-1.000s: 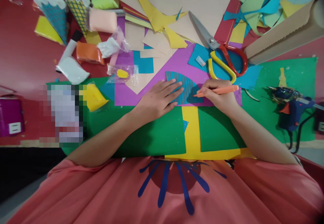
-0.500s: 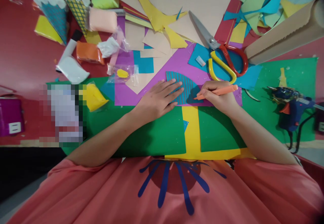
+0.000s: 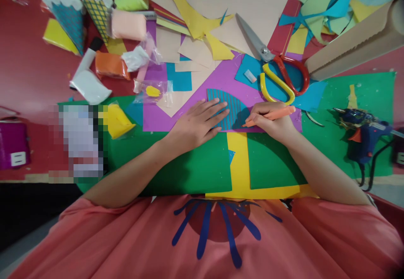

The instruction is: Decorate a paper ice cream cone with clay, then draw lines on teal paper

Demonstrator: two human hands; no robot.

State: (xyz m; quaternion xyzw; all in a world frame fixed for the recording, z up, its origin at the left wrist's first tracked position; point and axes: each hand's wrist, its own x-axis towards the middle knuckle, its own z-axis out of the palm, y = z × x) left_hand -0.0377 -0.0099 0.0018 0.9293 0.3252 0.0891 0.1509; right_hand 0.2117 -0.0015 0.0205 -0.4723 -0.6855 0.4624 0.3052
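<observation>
A blue paper piece (image 3: pixel 229 108) with a curved edge and dark parallel stripes lies on a purple sheet (image 3: pixel 217 77). My left hand (image 3: pixel 202 121) rests flat over its left part, fingers spread. In my right hand (image 3: pixel 271 119) an orange marker (image 3: pixel 280 112) is pinched, its tip down at the lower right of the blue piece. Part of the blue piece's left side is hidden under my left fingers. Beyond my right hand lie large scissors (image 3: pixel 264 51) with one red and one yellow handle loop.
A hot glue gun (image 3: pixel 362 138) lies on the green sheet (image 3: pixel 381 98) at the right. Decorated paper cones (image 3: pixel 67 22) and wrapped clay packs such as an orange one (image 3: pixel 112 65) crowd the upper left. Paper scraps (image 3: pixel 315 5) pile up at the upper right, by a cardboard roll (image 3: pixel 350 43).
My right hand and the marker have shifted very slightly toward me, the tip now a little lower on the blue piece. My left hand stays in place.
</observation>
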